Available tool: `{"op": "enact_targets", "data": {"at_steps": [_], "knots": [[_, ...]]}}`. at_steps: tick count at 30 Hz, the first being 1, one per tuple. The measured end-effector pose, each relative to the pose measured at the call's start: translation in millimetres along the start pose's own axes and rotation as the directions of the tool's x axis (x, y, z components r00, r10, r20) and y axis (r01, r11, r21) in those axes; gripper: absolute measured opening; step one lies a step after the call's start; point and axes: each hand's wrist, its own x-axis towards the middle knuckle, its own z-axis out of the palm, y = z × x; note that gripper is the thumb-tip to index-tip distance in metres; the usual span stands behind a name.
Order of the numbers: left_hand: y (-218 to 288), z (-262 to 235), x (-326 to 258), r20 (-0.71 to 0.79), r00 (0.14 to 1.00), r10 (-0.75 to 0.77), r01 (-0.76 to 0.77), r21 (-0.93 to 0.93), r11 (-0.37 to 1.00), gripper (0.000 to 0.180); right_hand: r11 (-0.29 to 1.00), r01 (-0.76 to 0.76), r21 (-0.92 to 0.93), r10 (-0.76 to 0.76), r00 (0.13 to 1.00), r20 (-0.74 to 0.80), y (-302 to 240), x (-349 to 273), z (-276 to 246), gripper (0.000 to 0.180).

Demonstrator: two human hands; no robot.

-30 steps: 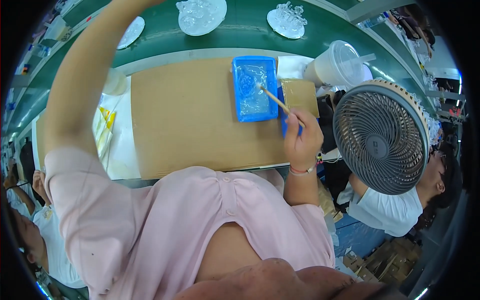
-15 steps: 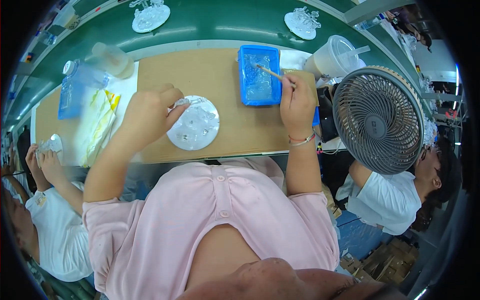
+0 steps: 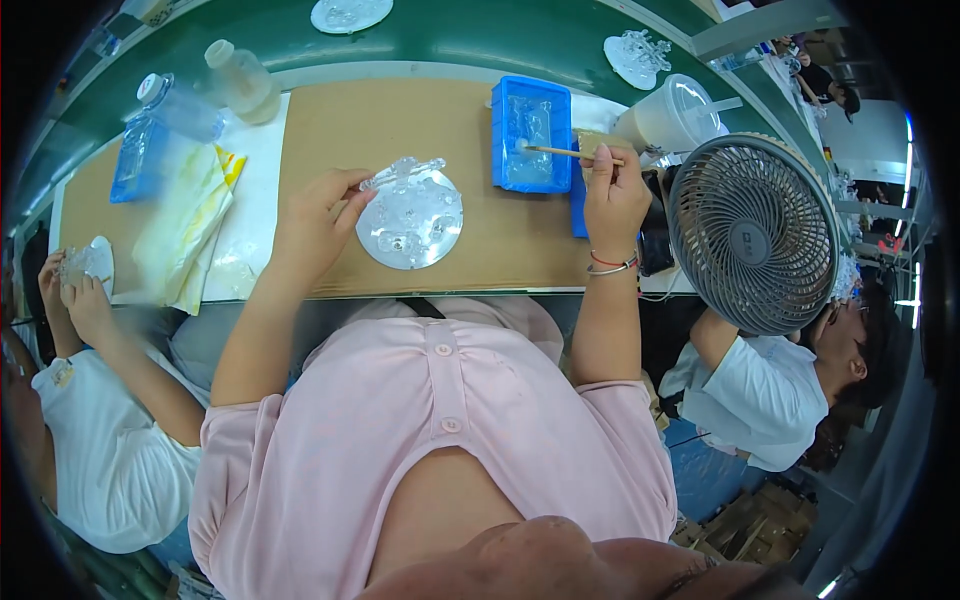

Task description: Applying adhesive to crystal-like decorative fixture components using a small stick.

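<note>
My left hand (image 3: 322,212) pinches a clear plastic piece (image 3: 404,174) between thumb and fingers. The piece overlaps the far part of a round white disc (image 3: 425,248), which carries several small clear bits; I cannot tell whether the piece touches it. My right hand (image 3: 615,200) is closed on a slim wooden-handled brush (image 3: 565,152), held nearly level. Its whitish tip reaches into a shallow blue tray (image 3: 498,140) containing something clear and wet-looking.
Brown cardboard (image 3: 340,120) covers the work surface. At left stand a clear bottle (image 3: 185,110), a cloudy bottle (image 3: 243,85) and a crumpled yellow-white wrapper (image 3: 185,225). A lidded cup (image 3: 665,115) and a grey fan (image 3: 755,235) are at right. People sit on both sides.
The camera view has shifted. My left hand has come round to the disc's left side, showing more of the clear piece. The brush lies more level, its tip still in the tray.
</note>
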Motion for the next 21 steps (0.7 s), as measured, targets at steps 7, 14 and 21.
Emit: {"op": "enact_targets", "data": {"at_steps": [7, 14, 21], "knots": [[8.0, 19.3, -0.2, -0.178, 0.984, -0.009, 0.007, -0.014, 1.0, 0.014, 0.886, -0.123, 0.446, 0.2, 0.971, -0.13, -9.1, -17.0, -20.4, 0.017], [3.9, 24.4, 0.5, -0.208, 0.971, 0.122, -0.11, 0.064, 0.992, 0.017, 0.859, 0.064, 0.508, 0.154, 0.914, -0.374, -28.4, -53.8, -43.7, 0.023], [5.3, 26.9, -0.5, -0.213, 0.968, 0.131, -0.112, 0.098, 0.989, 0.019, 0.754, 0.078, 0.653, 0.159, 0.942, -0.296, -55.9, -88.5, -43.3, 0.027]]}}
